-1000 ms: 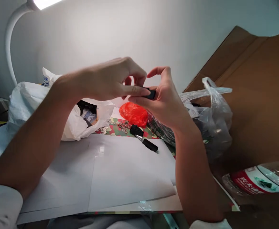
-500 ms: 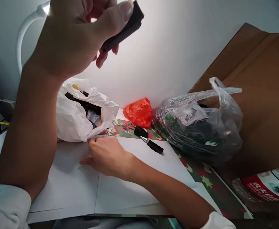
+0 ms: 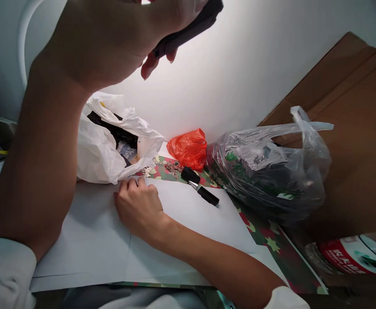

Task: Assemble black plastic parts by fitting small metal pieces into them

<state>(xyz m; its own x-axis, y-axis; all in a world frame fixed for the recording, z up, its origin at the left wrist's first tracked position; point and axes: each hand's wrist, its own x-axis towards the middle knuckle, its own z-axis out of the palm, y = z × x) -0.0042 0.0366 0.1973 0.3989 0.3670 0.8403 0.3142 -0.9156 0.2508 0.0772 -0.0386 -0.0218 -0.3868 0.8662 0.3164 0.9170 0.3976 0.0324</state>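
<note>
Raised at the top of the view, my left hand (image 3: 110,47) is closed on a narrow black oblong piece (image 3: 191,32), which slants up to the right with the thumb along it. My right hand (image 3: 139,206) rests on the white paper (image 3: 188,206), close to the white bag. Its fingers are curled down and the tips are hidden, so anything in them cannot be seen. To the right of this hand lies a short black-handled tool (image 3: 208,195) with a silver pointed tip. A small black block (image 3: 190,174) touches or nearly touches that tip.
Small silvery metal parts (image 3: 174,168) lie scattered on the camouflage-patterned mat (image 3: 265,236). Behind stand an open white plastic bag (image 3: 98,159), a red bag (image 3: 189,148) and a full clear bag (image 3: 259,180). Cardboard (image 3: 345,128) and a labelled bottle (image 3: 352,255) are at right.
My left hand has moved up and right with the black piece. My right hand has drawn its thumb in and curled its fingers, staying near the same spot on the paper.
</note>
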